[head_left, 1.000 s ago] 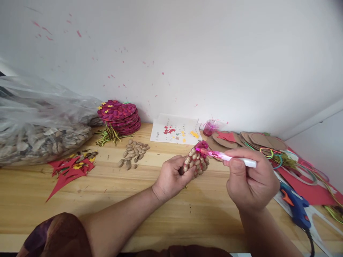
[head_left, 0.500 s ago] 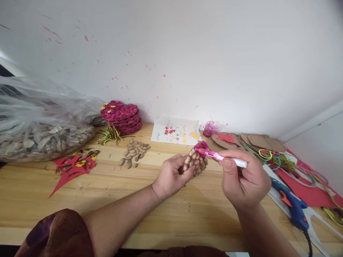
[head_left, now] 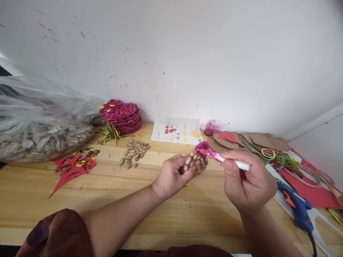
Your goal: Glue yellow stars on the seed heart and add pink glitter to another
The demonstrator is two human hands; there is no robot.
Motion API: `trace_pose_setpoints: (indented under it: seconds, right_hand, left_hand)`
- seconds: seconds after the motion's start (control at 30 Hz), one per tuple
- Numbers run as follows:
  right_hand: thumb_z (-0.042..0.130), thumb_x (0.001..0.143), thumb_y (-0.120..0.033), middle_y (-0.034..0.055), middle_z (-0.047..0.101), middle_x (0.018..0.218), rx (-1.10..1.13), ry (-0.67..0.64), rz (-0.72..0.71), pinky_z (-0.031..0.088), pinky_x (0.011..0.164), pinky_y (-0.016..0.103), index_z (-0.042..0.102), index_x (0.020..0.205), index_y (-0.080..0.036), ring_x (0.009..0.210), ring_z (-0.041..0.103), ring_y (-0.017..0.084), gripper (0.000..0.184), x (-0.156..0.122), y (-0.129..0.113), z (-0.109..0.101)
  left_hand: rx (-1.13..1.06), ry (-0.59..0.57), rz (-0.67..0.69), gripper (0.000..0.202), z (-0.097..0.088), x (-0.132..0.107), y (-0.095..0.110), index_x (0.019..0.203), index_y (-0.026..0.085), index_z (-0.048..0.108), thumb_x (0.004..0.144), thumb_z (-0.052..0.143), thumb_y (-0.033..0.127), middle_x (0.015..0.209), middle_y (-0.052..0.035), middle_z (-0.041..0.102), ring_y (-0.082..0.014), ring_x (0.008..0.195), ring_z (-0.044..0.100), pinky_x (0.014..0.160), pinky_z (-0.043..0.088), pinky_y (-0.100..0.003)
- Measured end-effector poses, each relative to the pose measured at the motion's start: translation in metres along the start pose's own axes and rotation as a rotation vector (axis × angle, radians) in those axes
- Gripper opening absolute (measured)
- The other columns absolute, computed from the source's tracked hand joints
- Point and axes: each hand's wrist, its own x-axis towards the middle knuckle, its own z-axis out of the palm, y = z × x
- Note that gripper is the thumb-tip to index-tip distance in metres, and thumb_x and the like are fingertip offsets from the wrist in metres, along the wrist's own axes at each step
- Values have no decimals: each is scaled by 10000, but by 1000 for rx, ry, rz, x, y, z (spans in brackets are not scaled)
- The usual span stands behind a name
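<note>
My left hand point(head_left: 171, 176) is closed on a small disc covered with tan seeds point(head_left: 196, 161), tilted up above the wooden table point(head_left: 107, 192). The disc's top edge is painted magenta. My right hand point(head_left: 248, 182) is closed on a white-handled paintbrush point(head_left: 225, 159) stained pink. Its tip touches the seeds near the painted top of the disc.
A stack of magenta seed discs point(head_left: 121, 116) stands by the wall. Loose seeds point(head_left: 134, 151), red paper cutouts point(head_left: 71, 167) and a clear bag of seeds point(head_left: 40, 125) lie left. A paper sheet point(head_left: 175, 130), pink paint cup point(head_left: 210, 127), cardboard rounds point(head_left: 257, 140) and a blue glue gun point(head_left: 298, 208) lie right.
The brush tip has shifted slightly along the disc's top seeds. My right hand has drifted a little left and back. My left hand keeps the disc in place.
</note>
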Motion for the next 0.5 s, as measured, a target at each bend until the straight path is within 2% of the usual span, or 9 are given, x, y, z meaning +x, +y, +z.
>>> trace_pose_setpoints:
  seconds: [0.17,0.33,0.5]
  right_hand:
    - [680,837,-38,8,740,871,32,-63,17,521,668,291,710,1037,-181,732,654,145,248,0,-5,0]
    - [689,829,-26,14,749,875,-4,-15,-22,534,695,306,715,1049,-185,756,671,161,272,1,-4,0]
    - [687,839,-41,13,744,873,21,-59,-9,527,686,299,714,1040,-179,753,666,154,246,1,-5,-1]
  left_hand:
    - [10,5,1,303,0,0,1,647,194,472,896,644,216,610,45,443,-102,590,435,585,347,-228]
    - [23,14,1,307,0,0,0,647,197,464,896,641,222,608,45,441,-104,586,433,576,341,-229]
    - [30,17,3,303,0,0,-1,648,197,471,898,641,220,613,42,446,-106,589,440,578,347,-231]
